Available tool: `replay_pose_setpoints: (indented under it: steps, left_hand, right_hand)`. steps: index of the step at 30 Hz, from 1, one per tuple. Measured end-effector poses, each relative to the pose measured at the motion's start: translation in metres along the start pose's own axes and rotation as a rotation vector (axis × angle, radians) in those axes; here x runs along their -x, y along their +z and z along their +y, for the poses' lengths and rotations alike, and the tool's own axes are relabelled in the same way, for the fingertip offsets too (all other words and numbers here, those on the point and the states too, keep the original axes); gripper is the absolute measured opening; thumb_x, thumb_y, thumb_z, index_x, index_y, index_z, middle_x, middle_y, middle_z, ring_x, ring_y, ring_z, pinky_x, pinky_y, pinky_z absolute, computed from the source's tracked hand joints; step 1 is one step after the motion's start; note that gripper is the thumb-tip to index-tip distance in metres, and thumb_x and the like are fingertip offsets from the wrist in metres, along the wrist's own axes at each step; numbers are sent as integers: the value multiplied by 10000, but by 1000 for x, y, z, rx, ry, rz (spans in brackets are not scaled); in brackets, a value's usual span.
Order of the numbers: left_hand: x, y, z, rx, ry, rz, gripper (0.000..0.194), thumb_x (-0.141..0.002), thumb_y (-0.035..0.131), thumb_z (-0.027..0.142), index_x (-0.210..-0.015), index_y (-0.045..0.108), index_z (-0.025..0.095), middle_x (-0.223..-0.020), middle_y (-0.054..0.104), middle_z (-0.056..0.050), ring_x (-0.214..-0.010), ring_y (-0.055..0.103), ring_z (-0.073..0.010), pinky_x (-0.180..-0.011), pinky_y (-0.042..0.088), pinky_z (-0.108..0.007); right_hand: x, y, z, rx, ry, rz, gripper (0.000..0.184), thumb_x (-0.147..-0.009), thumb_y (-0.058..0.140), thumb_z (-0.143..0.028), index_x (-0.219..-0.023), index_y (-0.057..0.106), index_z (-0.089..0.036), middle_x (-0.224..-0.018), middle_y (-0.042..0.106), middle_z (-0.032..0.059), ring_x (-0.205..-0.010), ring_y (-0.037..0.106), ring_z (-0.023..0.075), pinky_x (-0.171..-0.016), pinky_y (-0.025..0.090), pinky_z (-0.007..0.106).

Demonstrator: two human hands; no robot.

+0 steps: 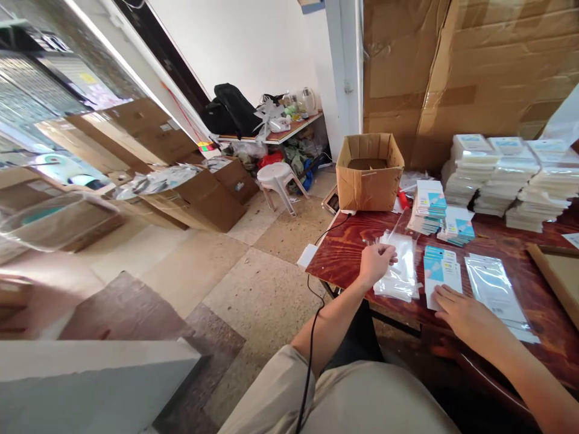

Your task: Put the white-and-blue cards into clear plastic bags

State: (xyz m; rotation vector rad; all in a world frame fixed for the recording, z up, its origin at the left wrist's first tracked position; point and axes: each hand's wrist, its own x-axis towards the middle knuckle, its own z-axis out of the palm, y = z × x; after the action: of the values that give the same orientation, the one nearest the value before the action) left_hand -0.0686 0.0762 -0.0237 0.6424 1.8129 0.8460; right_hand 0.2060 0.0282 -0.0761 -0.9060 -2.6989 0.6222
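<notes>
My left hand [379,263] is closed over a pile of clear plastic bags [400,274], its thumb and fingers pinched at a bag near the pile's upper edge. The bag's film is so transparent that its outline is hard to follow. Fingers stretched out, my right hand [459,307] rests on the lower part of a fanned set of blue-and-white printed cards [436,271]. To the right of these cards lies a stack of clear packages [495,289]. Two more piles of printed cards, a taller one [427,208] and a lower one [456,226], stand behind.
An open cardboard box [370,187] stands at the table's [337,256] back left corner. Tall stacks of packed cards [491,175] line the back right. A cardboard tray [554,277] sits at the right edge. A white stool [280,181] and filled cartons [194,199] occupy the floor leftward.
</notes>
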Motion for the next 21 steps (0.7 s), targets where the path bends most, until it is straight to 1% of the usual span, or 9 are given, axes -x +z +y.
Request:
replay_pose_setpoints:
  steps: [2,3,6,7,9,12,15,17,21]
  left_hand:
    - [2,5,0,141,-30,-13,196,-959,774,261,-861,717,101,-825,786,-120,-695,765,-187,-683,594,-293]
    - [4,6,0,203,-45,-28,212,-944,800,276,-879,695,104,-828,787,-124,-693,769,-195,-691,599,-303]
    - [9,9,-1,352,-97,-83,273,-930,829,282,-1013,621,126,-876,803,-139,-741,798,-230,-760,615,-351]
    - [10,9,-2,387,-113,-96,290,-930,826,264,-1062,604,131,-899,810,-142,-766,806,-236,-792,617,-365]
    - [14,11,-3,431,-144,-112,287,-931,811,223,-1107,607,122,-919,815,-146,-797,813,-233,-844,616,-377]
    - [19,13,-7,445,-172,-143,189,-931,791,188,-1016,647,100,-867,804,-140,-761,803,-216,-816,619,-353]
    - [19,11,-11,450,-174,-197,152,-935,774,175,-932,633,118,-820,793,-125,-707,791,-203,-753,620,-327]
    - [18,9,-13,447,-176,-231,155,-946,758,184,-917,614,134,-810,793,-124,-697,791,-211,-777,635,-357]
    - [22,6,-11,447,-201,-258,137,-998,674,190,-902,582,156,-799,786,-106,-701,799,-217,-919,646,-455]
  right_hand:
    - [-4,-8,-1,-21,41,-15,297,-1005,557,-159,-1207,773,-174,-1307,773,158,-1170,775,303,-954,669,422]
    - [-6,-11,-1,-27,68,-23,270,-1014,573,-192,-1192,775,-186,-1295,778,151,-1124,787,296,-922,672,407]
    - [-12,-15,-6,-8,90,-54,237,-1051,564,-258,-1138,771,-181,-1246,785,157,-1051,792,300,-841,675,411]
    - [-13,-14,-7,10,69,-63,249,-1061,541,-251,-1126,768,-171,-1226,786,165,-1059,787,309,-845,676,428]
    - [-11,-10,-7,53,10,-77,280,-1050,494,-178,-1142,758,-161,-1215,783,170,-1103,772,316,-878,672,451]
    - [-4,-1,-2,115,-100,-54,382,-955,451,-37,-1138,755,-179,-1199,785,158,-1113,765,311,-860,666,437]
    - [-1,7,10,128,-212,18,417,-888,438,-2,-1053,761,-207,-1142,796,146,-1048,777,318,-799,658,435]
    - [-4,11,20,98,-290,59,418,-872,444,-4,-1026,765,-222,-1111,801,136,-1021,779,321,-799,651,437]
    - [-9,16,34,65,-383,126,443,-854,447,16,-1037,774,-220,-1067,798,138,-968,777,303,-755,626,403]
